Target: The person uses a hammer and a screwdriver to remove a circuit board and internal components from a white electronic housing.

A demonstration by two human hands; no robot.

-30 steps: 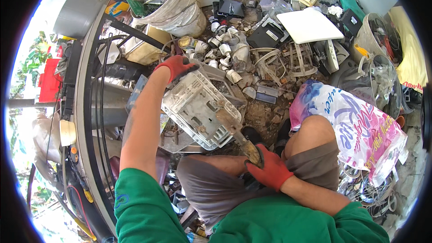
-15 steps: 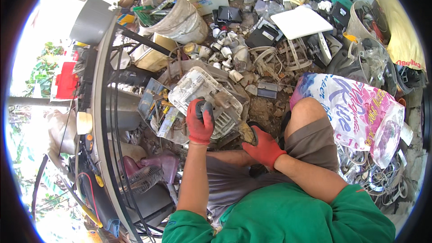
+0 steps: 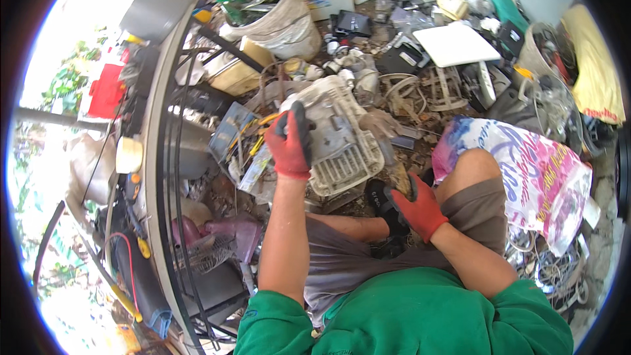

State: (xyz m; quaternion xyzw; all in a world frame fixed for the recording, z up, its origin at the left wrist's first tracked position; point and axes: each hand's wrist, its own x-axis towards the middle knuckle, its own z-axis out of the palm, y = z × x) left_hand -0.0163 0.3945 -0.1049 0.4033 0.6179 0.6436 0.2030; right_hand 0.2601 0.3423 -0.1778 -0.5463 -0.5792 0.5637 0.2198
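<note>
My left hand (image 3: 290,144), in a red glove with black fingers, is closed at the left edge of a dirty white plastic casing (image 3: 342,167). The casing lies tilted in front of me, with a slotted grille on its near part. In a matching glove, my right hand (image 3: 420,209) is wrapped around the worn wooden handle (image 3: 398,176) of a cleaver-like tool. Its greyish metal end (image 3: 380,128) rests by the casing's right side, blurred; its exact kind is unclear. Beside my left hand sits an open box (image 3: 231,133) of screwdrivers and small tools.
A large dirty bucket (image 3: 289,36) of scrap stands at the back. Metal fan frames (image 3: 444,89) and a flat white panel (image 3: 455,45) lie to the right. A printed sack (image 3: 526,164) sits beside my knee. A metal frame post (image 3: 156,158) rises on the left.
The casing has shifted right and turned slightly, with my left hand at its edge. The tool's metal end has moved from over the casing to its right side; my right hand has drawn right.
</note>
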